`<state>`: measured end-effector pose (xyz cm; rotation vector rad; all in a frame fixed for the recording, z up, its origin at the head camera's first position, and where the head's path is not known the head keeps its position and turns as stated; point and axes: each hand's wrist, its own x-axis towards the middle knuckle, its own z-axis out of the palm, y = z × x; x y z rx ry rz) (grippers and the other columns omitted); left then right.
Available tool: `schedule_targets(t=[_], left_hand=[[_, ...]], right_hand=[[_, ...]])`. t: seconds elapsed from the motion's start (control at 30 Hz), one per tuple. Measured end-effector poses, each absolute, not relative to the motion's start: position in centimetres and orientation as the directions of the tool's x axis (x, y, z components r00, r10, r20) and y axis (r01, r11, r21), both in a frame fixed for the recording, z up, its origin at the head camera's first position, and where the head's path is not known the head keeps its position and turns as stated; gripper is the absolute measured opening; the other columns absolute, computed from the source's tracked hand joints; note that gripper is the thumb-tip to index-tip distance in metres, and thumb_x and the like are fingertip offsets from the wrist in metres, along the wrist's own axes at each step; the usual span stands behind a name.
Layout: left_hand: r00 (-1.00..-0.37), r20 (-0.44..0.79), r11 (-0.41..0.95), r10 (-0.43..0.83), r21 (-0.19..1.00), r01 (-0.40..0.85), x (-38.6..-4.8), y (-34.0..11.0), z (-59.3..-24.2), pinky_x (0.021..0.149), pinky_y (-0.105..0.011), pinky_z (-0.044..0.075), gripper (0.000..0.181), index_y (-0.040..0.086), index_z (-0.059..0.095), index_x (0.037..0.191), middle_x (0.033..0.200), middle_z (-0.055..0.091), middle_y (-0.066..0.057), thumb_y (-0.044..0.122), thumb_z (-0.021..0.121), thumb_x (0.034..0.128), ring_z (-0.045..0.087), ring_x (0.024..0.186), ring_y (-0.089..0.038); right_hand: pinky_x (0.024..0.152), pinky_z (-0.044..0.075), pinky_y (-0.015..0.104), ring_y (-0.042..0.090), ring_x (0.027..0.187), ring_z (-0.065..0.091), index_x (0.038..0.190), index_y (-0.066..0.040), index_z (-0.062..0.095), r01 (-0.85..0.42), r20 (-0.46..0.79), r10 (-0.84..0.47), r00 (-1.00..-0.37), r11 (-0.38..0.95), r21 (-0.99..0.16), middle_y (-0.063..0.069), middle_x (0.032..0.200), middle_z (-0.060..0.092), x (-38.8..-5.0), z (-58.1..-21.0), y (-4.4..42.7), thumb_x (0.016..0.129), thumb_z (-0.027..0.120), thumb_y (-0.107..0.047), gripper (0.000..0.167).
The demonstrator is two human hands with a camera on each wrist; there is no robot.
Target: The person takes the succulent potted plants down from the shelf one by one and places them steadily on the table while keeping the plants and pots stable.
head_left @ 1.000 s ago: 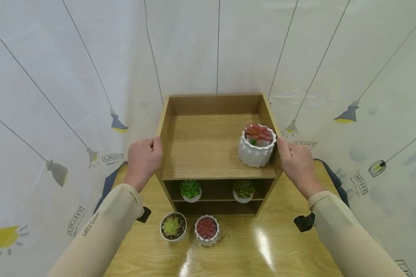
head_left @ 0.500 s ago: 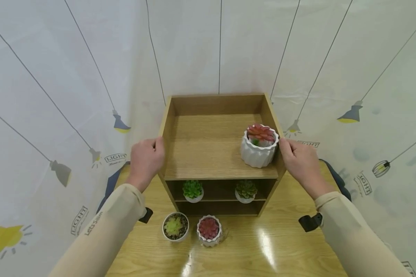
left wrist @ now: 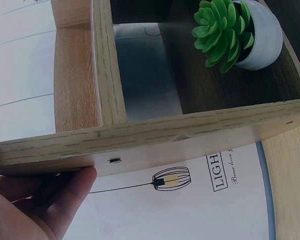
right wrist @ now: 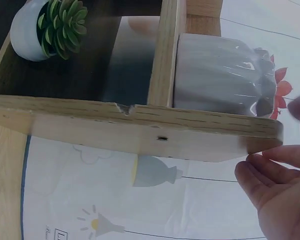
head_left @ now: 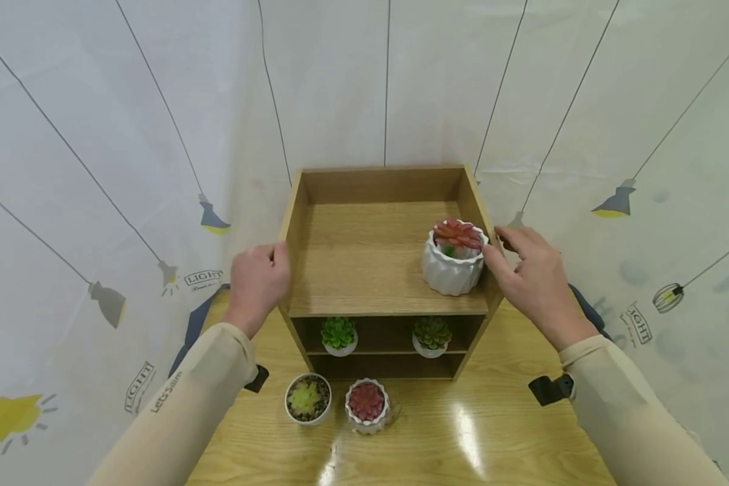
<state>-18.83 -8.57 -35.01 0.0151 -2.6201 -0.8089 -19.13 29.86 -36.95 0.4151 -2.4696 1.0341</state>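
A wooden shelf unit stands upright on the table. My left hand grips its left side panel, the fingers curled around the outer face in the left wrist view. At the right side panel, my right hand has its thumb lifted over the edge near a white fluted pot with a red succulent; its fingertips meet the panel's outer face. That pot sits at the right of the top shelf. Below it are a bright green succulent at left and a darker one at right, in white pots.
On the wooden table, before the unit, stand a round pot with a yellow-green plant and a fluted pot with a dark red succulent. A pale sheet printed with lamps hangs behind and at the sides.
My right hand has loosened from the right panel, its thumb lifting and its fingers spreading apart. The left hand keeps its hold, and the pots stay in place.
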Motion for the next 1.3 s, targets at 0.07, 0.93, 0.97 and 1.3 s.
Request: schedule_targets(t=[0.07,0.93,0.97,1.3], left_hand=[[-0.92,0.371,0.834,-0.125,0.541,0.104,-18.8,-8.5,-35.0,0.045,-0.032,0.028,0.052,0.013,0.037,0.051,0.046,0.03,0.002,0.019,0.038,0.102,0.033,0.047,-0.019],[-0.918,0.375,0.833,-0.125,0.543,0.108,-18.8,-8.4,-35.1,0.042,-0.03,0.028,0.052,0.012,0.038,0.05,0.044,0.032,0.003,0.016,0.038,0.1024,0.033,0.043,-0.017],[-0.918,0.376,0.831,-0.125,0.545,0.109,-18.8,-8.4,-35.1,0.042,-0.03,0.028,0.053,0.012,0.038,0.05,0.044,0.032,0.003,0.016,0.038,0.1024,0.033,0.043,-0.017],[-0.918,0.378,0.835,-0.121,0.539,0.112,-18.7,-8.3,-35.1,0.042,-0.03,0.029,0.052,0.012,0.039,0.051,0.044,0.033,0.002,0.017,0.038,0.1028,0.035,0.043,-0.018]], right_hand=[[0.09,0.051,0.065,0.045,0.122,0.057,0.137,0.007,0.06,-0.44,0.496,-0.135,-0.858,0.693,-0.572,0.028,0.132,0.06,-19.1,-36.8,29.9,0.101,0.065,-0.025,0.049],[0.107,0.04,0.064,0.046,0.131,0.041,0.142,0.009,0.049,-0.407,0.28,-0.306,-0.91,0.789,-0.46,0.031,0.139,0.049,-20.9,-35.1,28.0,0.089,0.078,-0.049,0.084],[0.107,0.04,0.064,0.046,0.131,0.041,0.142,0.01,0.049,-0.406,0.278,-0.307,-0.91,0.791,-0.457,0.031,0.139,0.049,-21.0,-35.2,27.9,0.088,0.078,-0.049,0.085],[0.103,0.042,0.062,0.046,0.127,0.04,0.136,0.013,0.05,-0.413,0.316,-0.298,-0.901,0.812,-0.412,0.032,0.132,0.052,-21.1,-35.5,27.3,0.086,0.081,-0.051,0.087]])
